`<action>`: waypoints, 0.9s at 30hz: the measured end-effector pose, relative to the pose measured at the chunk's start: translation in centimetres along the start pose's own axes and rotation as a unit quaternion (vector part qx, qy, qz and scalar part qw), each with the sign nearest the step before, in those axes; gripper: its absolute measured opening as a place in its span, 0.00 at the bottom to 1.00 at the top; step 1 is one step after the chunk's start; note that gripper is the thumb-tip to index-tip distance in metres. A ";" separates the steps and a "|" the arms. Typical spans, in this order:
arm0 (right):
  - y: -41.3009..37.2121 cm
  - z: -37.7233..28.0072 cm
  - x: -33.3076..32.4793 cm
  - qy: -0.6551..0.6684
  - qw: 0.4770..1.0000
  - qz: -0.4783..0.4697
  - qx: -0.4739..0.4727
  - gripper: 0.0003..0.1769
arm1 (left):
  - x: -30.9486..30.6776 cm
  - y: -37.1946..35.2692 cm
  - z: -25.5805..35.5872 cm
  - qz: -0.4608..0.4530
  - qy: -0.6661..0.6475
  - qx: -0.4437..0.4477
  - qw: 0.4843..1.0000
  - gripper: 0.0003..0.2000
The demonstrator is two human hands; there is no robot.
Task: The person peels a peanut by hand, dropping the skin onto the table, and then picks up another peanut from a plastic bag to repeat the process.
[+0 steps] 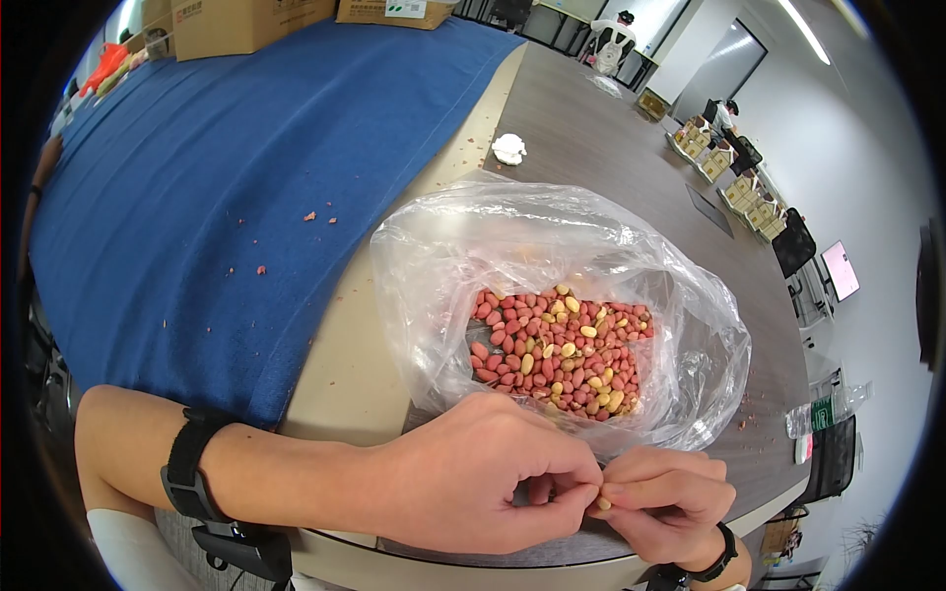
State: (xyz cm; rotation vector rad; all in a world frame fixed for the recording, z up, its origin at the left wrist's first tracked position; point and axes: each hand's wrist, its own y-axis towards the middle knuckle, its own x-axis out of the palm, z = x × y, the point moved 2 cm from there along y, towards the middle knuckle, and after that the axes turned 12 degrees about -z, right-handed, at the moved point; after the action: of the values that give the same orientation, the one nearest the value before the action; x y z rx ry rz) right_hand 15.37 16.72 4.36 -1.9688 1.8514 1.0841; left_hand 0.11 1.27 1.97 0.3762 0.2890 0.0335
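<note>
Just in front of a clear plastic bag (424, 266), my two hands meet at their fingertips. A small pale peanut (604, 503) shows between them. My left hand (493, 478) is closed, its thumb and forefinger pinching at the peanut's upper side. From the right, my right hand (675, 500) grips the same peanut between thumb and forefinger, its other fingers curled. Inside the open bag lies a heap of peanuts (552, 355), most in red skins and several pale yellow without skin. The fingertips partly cover the held peanut.
A blue cloth (197, 236) with scattered skin flakes covers the left side. A crumpled white tissue (509, 149) lies beyond the bag. Cardboard boxes (236, 25) stand at the back left, a water bottle (826, 412) at the right. Two people sit farther off.
</note>
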 end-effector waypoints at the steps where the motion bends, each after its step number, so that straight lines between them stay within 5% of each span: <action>1: -0.1 0.0 0.0 0.001 1.000 0.007 -0.001 0.14 | 0.0 0.0 0.1 0.002 -0.019 -0.006 1.000 0.05; 27: 0.2 0.5 0.1 0.005 1.000 0.012 0.002 0.14 | -0.1 0.3 -0.3 0.007 0.014 -0.003 1.000 0.06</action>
State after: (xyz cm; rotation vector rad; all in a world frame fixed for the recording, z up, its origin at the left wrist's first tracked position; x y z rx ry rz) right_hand 14.96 16.96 4.02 -1.9585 1.8846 1.0781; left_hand -0.06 1.64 1.82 0.3718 0.3143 0.0545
